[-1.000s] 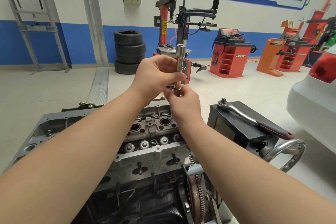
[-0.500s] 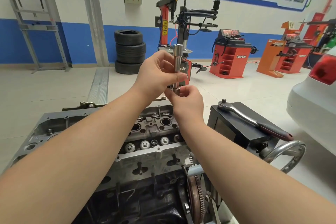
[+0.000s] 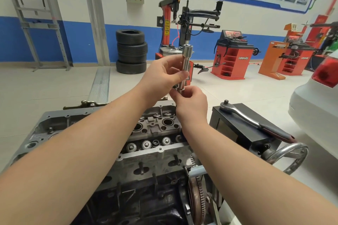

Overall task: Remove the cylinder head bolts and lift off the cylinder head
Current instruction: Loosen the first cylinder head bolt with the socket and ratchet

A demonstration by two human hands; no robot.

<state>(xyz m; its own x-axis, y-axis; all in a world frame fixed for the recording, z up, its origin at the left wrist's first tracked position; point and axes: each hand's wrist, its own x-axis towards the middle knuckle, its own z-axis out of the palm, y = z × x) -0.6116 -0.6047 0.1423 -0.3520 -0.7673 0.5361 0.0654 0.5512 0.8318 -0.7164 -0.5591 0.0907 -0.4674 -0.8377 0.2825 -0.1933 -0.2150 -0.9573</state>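
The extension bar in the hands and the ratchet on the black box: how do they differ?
The extension bar stands upright, held by both hands; the ratchet lies flat on the black box, untouched. The extension bar is bare metal; the ratchet has a dark red grip. Both are shiny steel.

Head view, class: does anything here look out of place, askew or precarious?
The ratchet wrench lies diagonally on the black box beside the engine, its dark handle overhanging the box's edge, so it could slip off. Both hands hold the long socket extension upright; nothing else stands out.
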